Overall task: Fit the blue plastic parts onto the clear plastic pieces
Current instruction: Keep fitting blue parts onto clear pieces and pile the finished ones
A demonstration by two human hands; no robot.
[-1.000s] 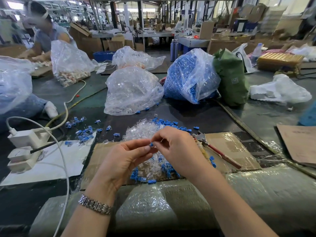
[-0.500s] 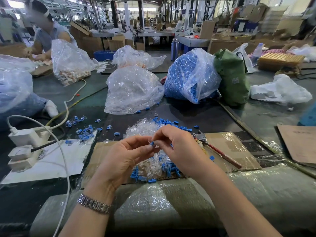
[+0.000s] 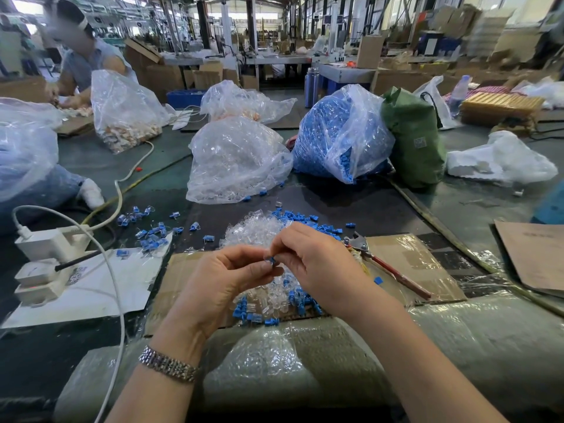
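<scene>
Left hand [image 3: 225, 279] and right hand [image 3: 314, 261] together pinch one small blue part [image 3: 271, 260]. Beneath them lies a pile of clear pieces [image 3: 253, 230]. Red-handled pliers [image 3: 387, 267] rest on glossy taped cardboard [image 3: 427, 264] just right of the right hand.

Left hand [image 3: 219, 285]: I see its fingers have opened a little, thumb and forefinger now spread round the part.
Blue part [image 3: 271, 260]: now showing plainly between both hands' fingertips.
Right hand [image 3: 317, 257]: has edged slightly upward.
</scene>
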